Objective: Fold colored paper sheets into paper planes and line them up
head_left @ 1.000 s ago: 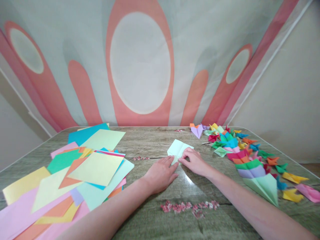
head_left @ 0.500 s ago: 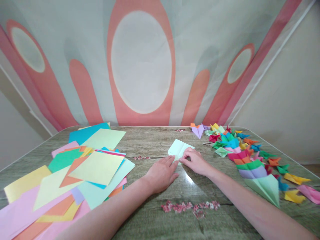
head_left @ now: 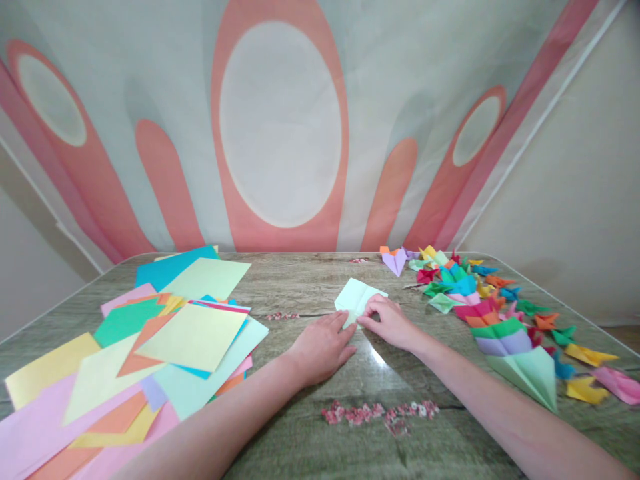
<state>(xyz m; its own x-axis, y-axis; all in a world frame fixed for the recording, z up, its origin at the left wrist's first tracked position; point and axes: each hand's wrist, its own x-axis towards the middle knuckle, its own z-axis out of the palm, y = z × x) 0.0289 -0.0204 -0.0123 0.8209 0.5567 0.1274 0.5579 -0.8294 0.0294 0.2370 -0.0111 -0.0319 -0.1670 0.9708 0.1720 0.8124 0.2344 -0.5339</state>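
A small pale green sheet of paper [head_left: 357, 294] with a crease down its middle lies on the table, its near part folded over. My left hand [head_left: 323, 345] rests flat at the paper's near left edge, fingers stretched out and fingertips touching it. On the near right side my right hand [head_left: 389, 323] pinches the paper's edge between thumb and bent fingers. Both hands meet close together at the near corner, and they cover part of the fold there.
Coloured paper sheets [head_left: 195, 337] lie in a loose pile on the left. To the right are many folded paper pieces [head_left: 520, 373] and a purple paper heart [head_left: 395, 262]. The wood-grain table [head_left: 300, 440] has printed pink flowers; a patterned cloth [head_left: 280, 127] hangs behind it.
The view has shifted very slightly. Both hands keep their places on the pale green paper, and its fold looks the same.
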